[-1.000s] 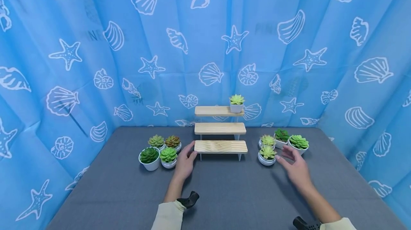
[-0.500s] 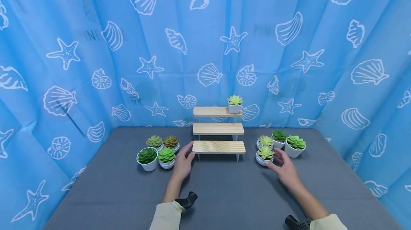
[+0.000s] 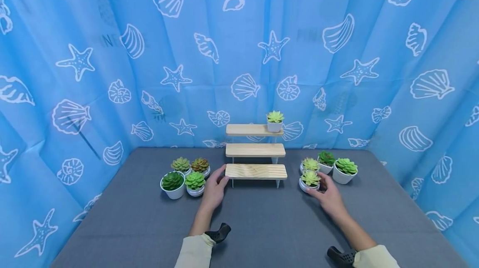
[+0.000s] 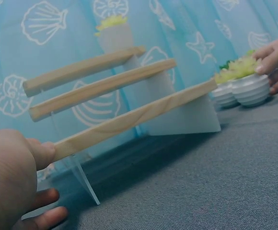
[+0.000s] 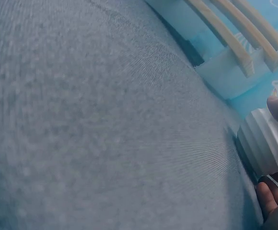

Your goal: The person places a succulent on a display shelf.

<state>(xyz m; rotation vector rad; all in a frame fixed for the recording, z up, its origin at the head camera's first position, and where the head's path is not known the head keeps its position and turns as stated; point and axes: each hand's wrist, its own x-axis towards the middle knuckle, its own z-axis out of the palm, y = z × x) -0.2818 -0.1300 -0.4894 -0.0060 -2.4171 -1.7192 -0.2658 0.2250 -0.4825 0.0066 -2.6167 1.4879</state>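
Note:
My right hand (image 3: 331,197) grips the front potted succulent (image 3: 310,178) at the right, a pale green rosette in a ribbed white pot. In the right wrist view, thumb and fingers lie on opposite sides of that pot (image 5: 263,141), which stands on the cloth. My left hand (image 3: 213,191) touches the left end of a three-tier wooden shelf (image 3: 256,171). The left wrist view shows a digit against the end of the lowest board (image 4: 134,120), with other fingers loose below it. A small succulent in a square white pot (image 3: 275,121) stands at the top tier's right end.
Beside the gripped pot stand more succulents: a pale one (image 3: 310,164), a dark green one (image 3: 326,159) and a bright green one (image 3: 345,167). Several potted succulents (image 3: 174,183) cluster left of my left hand. A blue shell-print curtain (image 3: 239,52) hangs behind the grey cloth-covered table (image 3: 262,226).
My right hand has moved left to the front pale succulent, and its fingers have closed around the pot. The left hand stays at the shelf's end.

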